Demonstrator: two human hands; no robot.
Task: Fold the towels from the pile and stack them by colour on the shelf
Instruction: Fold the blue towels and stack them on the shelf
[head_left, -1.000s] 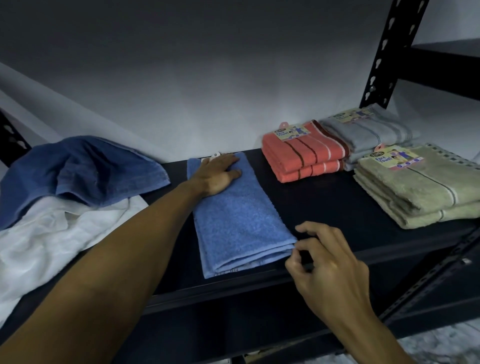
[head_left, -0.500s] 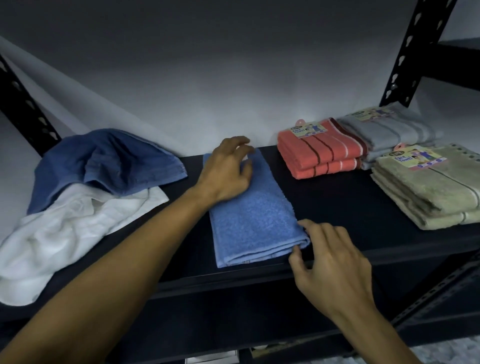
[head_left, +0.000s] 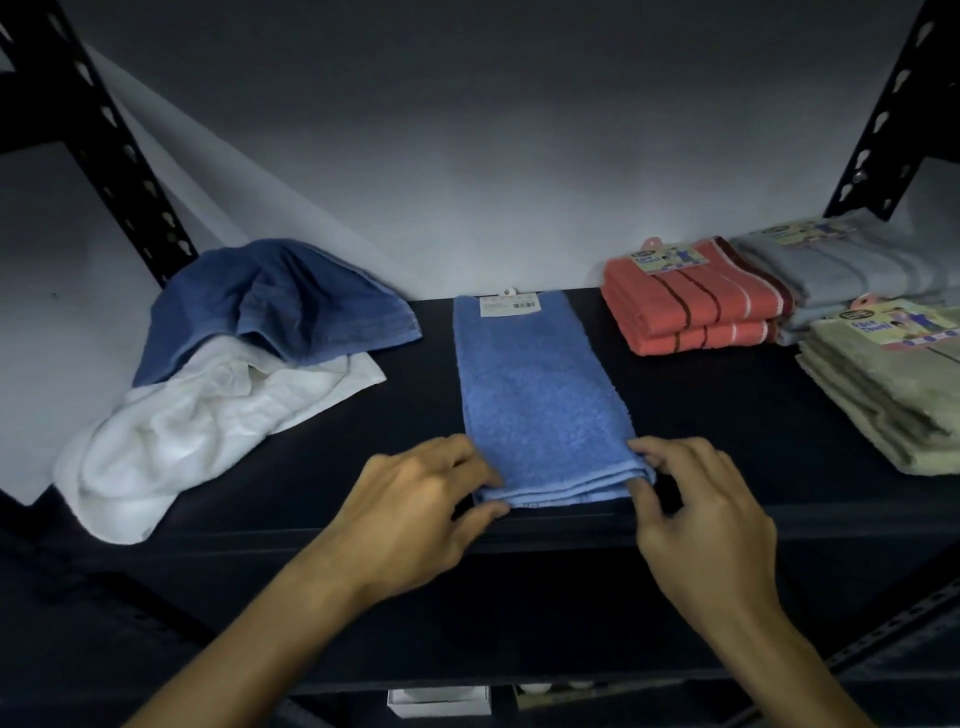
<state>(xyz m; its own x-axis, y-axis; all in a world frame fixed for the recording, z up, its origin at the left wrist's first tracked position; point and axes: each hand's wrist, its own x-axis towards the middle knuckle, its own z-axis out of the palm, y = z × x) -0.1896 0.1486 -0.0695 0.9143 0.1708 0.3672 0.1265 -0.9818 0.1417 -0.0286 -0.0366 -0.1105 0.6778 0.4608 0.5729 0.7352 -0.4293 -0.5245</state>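
The light blue towel (head_left: 540, 400) lies folded into a long narrow strip in the middle of the black shelf (head_left: 727, 415), its long axis running from the front edge straight back toward the wall. A white paper label (head_left: 508, 307) with a barcode sits on its far end; the near end shows several stacked layers of soft, nubby terry.

The left hand (head_left: 410, 514) grips the near left corner, fingers curled over the top of the cloth and thumb against the front edge. The right hand (head_left: 696, 499) pinches the near right corner between thumb and curled fingers, closed narrowly on the layers.

To the left, a crumpled pile rests on the shelf: a dark blue towel (head_left: 270, 306) draped over a rumpled white towel (head_left: 208, 431), both loose and unfolded. To the right, well apart from the strip, stand neat folded stacks: a coral towel stack (head_left: 696, 306) with dark and pale stripes, a grey towel stack (head_left: 852, 265) behind it, and an olive green towel stack (head_left: 883, 395) nearest the front. Each carries a printed card tag; the small print is likely "Face Towel", though it is blurred. Black perforated uprights (head_left: 130, 166) frame the shelf against a pale grey wall (head_left: 467, 156).
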